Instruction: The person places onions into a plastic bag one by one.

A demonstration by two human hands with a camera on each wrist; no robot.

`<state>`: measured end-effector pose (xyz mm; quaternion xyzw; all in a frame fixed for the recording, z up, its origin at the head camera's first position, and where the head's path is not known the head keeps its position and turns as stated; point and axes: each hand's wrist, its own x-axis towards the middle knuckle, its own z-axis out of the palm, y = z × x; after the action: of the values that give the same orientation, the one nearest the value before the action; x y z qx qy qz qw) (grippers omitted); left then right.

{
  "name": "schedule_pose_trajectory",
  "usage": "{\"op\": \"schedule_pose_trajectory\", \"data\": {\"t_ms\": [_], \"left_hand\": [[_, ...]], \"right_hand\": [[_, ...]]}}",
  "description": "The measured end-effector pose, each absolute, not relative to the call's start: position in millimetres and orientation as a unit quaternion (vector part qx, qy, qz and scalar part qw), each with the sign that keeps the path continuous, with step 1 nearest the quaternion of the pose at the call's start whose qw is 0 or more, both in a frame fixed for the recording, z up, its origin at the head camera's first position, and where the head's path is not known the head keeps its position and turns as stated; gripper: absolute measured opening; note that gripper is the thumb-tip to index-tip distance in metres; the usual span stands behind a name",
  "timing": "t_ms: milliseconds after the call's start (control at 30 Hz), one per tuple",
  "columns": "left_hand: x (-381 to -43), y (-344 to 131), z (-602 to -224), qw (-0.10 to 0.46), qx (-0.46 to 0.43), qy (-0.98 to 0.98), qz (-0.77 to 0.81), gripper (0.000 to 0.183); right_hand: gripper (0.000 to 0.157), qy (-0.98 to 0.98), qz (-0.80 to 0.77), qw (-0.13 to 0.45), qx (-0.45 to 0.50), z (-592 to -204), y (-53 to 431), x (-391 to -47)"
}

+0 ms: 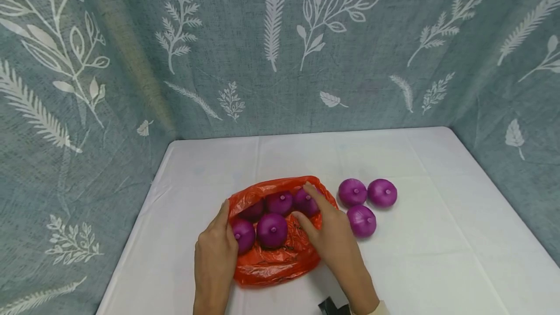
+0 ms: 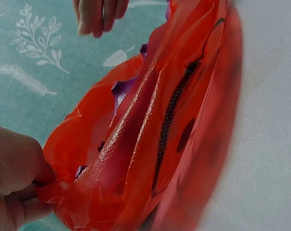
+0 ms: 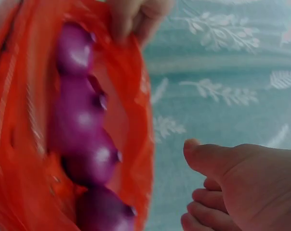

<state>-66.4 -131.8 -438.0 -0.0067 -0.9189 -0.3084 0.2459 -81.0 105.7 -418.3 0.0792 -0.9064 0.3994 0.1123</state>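
Note:
A red plastic bag (image 1: 280, 269) lies on the table with its mouth spread wide. Several purple onions sit inside, among them a front one (image 1: 272, 231) and one at the back right (image 1: 305, 202). My left hand (image 1: 215, 252) pinches the bag's left rim between thumb and fingers, which the left wrist view shows closely. Over the bag's right side hovers my right hand (image 1: 334, 235), thumb and fingers apart, overlapping the back right onion in the head view. In the right wrist view this hand (image 3: 246, 187) holds nothing and is apart from the bag.
Three more purple onions stand together to the right of the bag: a left one (image 1: 352, 192), a right one (image 1: 382, 193) and a nearer one (image 1: 361, 221). A white cloth covers the table (image 1: 437, 237). Grey-green curtains (image 1: 245, 23) with white leaf prints hang behind and at both sides.

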Motion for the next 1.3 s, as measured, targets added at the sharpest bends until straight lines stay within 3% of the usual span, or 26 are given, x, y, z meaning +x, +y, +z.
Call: {"op": "schedule_pose_trajectory", "data": {"t_ms": [733,1300], "left_hand": [[-67,-131,-440,0.240,-0.003,-0.922,-0.305,0.044],[-68,-131,-439,0.248,0.002,-0.922,-0.297,0.043]], "right_hand": [[0.079,-0.915,0.366,0.167,-0.023,-412,223,-106],[0.083,-0.931,0.343,0.121,-0.040,-449,278,-112]]}}
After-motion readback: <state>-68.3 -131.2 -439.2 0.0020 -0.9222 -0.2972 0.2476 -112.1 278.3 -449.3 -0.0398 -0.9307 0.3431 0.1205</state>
